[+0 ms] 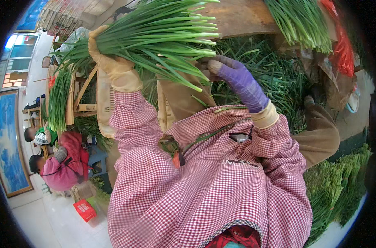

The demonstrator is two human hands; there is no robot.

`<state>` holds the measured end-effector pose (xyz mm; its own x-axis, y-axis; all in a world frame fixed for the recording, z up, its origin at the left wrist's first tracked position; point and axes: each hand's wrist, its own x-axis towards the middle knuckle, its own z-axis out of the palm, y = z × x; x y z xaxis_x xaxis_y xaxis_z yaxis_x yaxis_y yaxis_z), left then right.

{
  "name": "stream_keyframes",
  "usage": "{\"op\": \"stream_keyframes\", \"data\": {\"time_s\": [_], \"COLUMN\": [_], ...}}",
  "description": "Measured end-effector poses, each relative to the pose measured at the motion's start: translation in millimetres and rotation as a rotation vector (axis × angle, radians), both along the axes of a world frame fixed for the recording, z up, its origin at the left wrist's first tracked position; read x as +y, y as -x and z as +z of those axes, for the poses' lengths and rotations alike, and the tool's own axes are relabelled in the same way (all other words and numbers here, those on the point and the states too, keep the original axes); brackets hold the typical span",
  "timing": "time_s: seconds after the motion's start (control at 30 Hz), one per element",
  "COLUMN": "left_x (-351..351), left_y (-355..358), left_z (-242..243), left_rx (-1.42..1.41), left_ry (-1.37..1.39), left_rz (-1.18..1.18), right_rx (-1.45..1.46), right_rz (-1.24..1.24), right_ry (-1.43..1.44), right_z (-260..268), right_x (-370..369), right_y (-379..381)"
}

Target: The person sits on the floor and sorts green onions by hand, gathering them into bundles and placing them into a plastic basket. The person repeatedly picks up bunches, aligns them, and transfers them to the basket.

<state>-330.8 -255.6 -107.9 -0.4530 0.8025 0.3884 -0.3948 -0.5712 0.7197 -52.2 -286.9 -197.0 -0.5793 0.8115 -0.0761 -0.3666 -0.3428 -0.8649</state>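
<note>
My left hand [112,59], in a pale yellow rubber glove, is shut around the leafy part of a large bunch of garlic chives [163,37]. The pale cut ends of the bunch fan out to the right. My right hand [220,69] wears a purple knit glove with dirty fingertips over a yellowish glove. Its fingers are bent at the lower stem ends; whether they grip a stem cannot be told. Loose green leaves [265,74] lie heaped below and beyond it. A few stray leaves rest on the checked smock [188,186] over my lap.
Another chive bunch [302,24] lies on the wooden board [247,18], beside red plastic ties [344,52]. Chives hang over a wooden stand [70,99] at left. Tied bundles [333,183] stand lower right. Two people, one in a pink jacket [62,173], sit at far left.
</note>
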Motion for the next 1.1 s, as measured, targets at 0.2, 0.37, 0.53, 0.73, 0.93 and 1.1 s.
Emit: {"op": "stream_keyframes", "data": {"time_s": [0.2,0.37,0.53,0.73,0.93,1.1], "left_x": [5.5,12.2,11.4,7.2,-4.5,-3.6], "left_y": [-8.2,-5.6,-3.8,4.4,21.4,34.7], "left_z": [-8.6,-15.7,-13.1,-7.6,-9.3,-9.2], "left_rx": [-0.035,-0.038,-0.06,-0.048,0.012,-0.086], "left_ry": [-0.012,-0.033,-0.013,0.064,-0.015,-0.081], "left_rz": [0.024,-0.008,-0.031,0.089,0.098,-0.063], "right_rx": [0.096,0.149,0.236,0.238,-0.225,-0.694], "right_rz": [-0.098,-0.184,-0.227,-0.092,-0.296,-0.386], "right_ry": [0.132,0.115,0.157,0.184,0.106,-0.29], "right_z": [22.2,13.0,5.1,-11.3,-39.4,-44.0], "right_x": [-3.9,-3.7,-5.1,-6.2,19.1,27.5], "right_y": [23.7,27.2,25.4,14.4,-50.7,-61.2]}}
